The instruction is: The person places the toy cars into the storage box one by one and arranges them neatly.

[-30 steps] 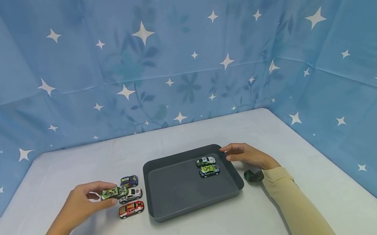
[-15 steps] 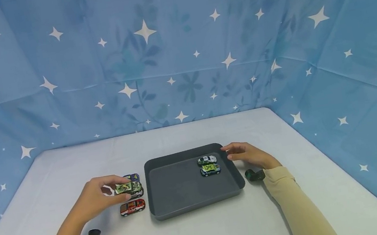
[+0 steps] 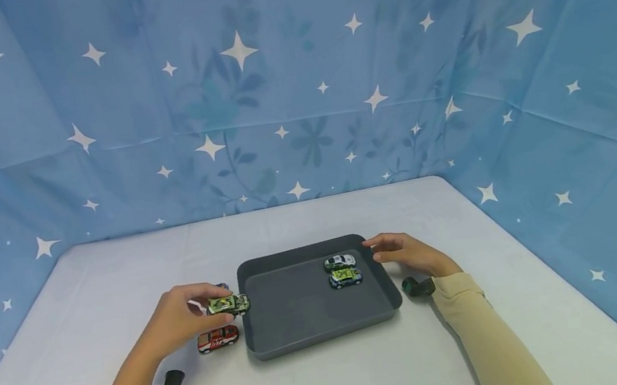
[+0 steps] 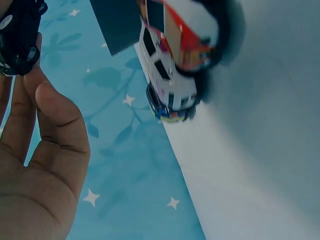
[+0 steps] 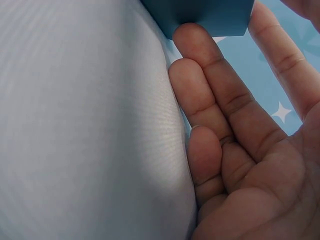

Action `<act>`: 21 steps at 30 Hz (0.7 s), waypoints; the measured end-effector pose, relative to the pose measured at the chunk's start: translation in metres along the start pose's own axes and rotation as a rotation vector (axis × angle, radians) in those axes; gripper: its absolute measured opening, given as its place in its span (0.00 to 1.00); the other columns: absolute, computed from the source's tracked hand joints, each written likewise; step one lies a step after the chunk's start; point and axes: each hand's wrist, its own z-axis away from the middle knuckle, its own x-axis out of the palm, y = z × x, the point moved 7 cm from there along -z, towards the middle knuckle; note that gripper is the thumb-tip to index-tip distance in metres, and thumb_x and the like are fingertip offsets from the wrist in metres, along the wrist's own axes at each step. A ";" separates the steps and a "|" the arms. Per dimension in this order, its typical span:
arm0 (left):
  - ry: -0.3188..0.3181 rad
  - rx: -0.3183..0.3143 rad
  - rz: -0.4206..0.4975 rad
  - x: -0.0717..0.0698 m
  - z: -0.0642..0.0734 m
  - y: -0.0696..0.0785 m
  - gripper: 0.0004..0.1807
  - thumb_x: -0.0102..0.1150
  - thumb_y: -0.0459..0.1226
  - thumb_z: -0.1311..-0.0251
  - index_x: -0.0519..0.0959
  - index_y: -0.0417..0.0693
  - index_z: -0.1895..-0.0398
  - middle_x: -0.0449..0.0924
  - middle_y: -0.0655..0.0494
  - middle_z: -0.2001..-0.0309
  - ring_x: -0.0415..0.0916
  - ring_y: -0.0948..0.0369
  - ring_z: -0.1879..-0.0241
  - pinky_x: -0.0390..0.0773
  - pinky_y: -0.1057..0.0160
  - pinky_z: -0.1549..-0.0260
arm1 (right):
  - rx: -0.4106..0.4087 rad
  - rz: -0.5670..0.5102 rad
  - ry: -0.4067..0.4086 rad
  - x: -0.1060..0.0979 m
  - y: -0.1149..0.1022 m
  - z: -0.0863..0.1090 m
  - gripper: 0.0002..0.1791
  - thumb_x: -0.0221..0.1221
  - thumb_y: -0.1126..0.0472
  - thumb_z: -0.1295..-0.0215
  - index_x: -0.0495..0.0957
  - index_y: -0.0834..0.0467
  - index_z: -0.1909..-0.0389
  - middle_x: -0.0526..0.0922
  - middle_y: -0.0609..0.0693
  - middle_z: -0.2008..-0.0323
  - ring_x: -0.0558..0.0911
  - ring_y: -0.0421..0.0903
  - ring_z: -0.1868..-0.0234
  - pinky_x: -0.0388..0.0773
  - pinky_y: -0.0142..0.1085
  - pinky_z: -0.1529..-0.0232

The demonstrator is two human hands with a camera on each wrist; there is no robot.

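Note:
In the head view my left hand [image 3: 183, 317] pinches a green-patterned toy car [image 3: 228, 305] between thumb and fingers, its front overlapping the left rim of the dark grey tray [image 3: 292, 342]. The left wrist view gives the held toy car's dark underside [image 4: 17, 40] above my fingers. Inside the tray, towards the right, a white-and-green toy car [image 3: 339, 262] sits beside a yellow-green and blue one [image 3: 346, 277]. My right hand [image 3: 409, 254] rests at the tray's right rim, fingers relaxed; in the right wrist view a fingertip [image 5: 192, 37] meets the tray's outer wall [image 5: 205, 20].
On the white table, left of the tray, a red toy car [image 3: 218, 339] stands below my left hand. A white toy car [image 4: 172, 77] shows behind it in the left wrist view. The purple one is mostly hidden behind my fingers. A blue starry curtain [image 3: 292, 87] backs the table.
My left hand has carried the green toy car to the right, from over the other cars to the tray's left rim. The right hand keeps its place at the tray.

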 end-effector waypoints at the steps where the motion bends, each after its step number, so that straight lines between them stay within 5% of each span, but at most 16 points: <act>1: -0.005 -0.004 0.010 0.002 -0.001 0.000 0.20 0.83 0.38 0.44 0.91 0.45 0.48 0.86 0.51 0.56 0.77 0.56 0.67 0.81 0.60 0.71 | 0.000 0.005 0.001 0.000 0.000 0.000 0.27 0.63 0.59 0.21 0.75 0.68 0.28 0.74 0.68 0.27 0.72 0.69 0.26 0.59 0.69 0.24; 7: -0.016 -0.001 0.027 0.008 -0.005 0.005 0.19 0.83 0.36 0.45 0.91 0.44 0.49 0.84 0.52 0.62 0.75 0.58 0.74 0.77 0.60 0.80 | 0.000 0.014 0.004 0.000 -0.002 0.001 0.27 0.63 0.59 0.21 0.75 0.67 0.28 0.74 0.68 0.27 0.71 0.69 0.26 0.59 0.69 0.24; 21: -0.031 0.027 -0.011 0.021 -0.013 0.028 0.18 0.82 0.38 0.43 0.92 0.47 0.49 0.87 0.55 0.56 0.76 0.56 0.62 0.79 0.57 0.68 | -0.001 0.006 0.000 0.000 0.000 0.000 0.27 0.63 0.60 0.21 0.75 0.68 0.28 0.73 0.69 0.27 0.71 0.69 0.26 0.58 0.69 0.23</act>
